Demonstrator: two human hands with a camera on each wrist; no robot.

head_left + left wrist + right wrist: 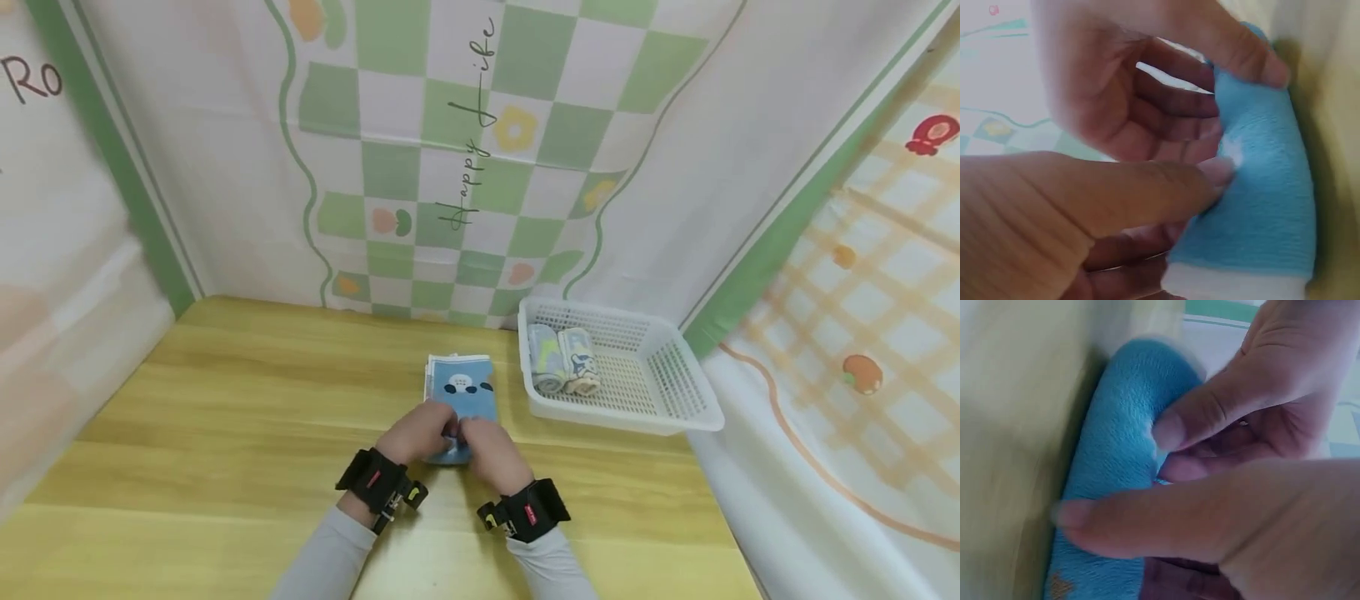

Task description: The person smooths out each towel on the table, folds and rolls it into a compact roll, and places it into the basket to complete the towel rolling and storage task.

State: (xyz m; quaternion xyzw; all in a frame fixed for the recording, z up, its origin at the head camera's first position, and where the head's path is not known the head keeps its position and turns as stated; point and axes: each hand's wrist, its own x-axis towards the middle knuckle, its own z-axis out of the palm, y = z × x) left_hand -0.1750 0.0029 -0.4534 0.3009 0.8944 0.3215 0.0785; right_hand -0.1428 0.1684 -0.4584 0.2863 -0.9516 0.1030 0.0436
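A light blue towel (474, 406) with a cartoon face in white and dark patches lies on the table, its far part flat. Its near end is folded or rolled into a thick edge, seen close up as blue cloth (1266, 187) in the left wrist view. My left hand (422, 432) pinches that edge, thumb on the near side and fingers behind. Close beside it, my right hand (495, 454) grips the same edge, its thumb lying across the cloth (1116, 437) in the right wrist view. The fingers behind the towel are partly hidden.
A white plastic basket (660, 421) stands to the right at the back of the table. Two rolled towels (564, 358) lie side by side in its left part. Patterned curtains (480, 167) hang behind the wooden table (262, 417) and at both sides.
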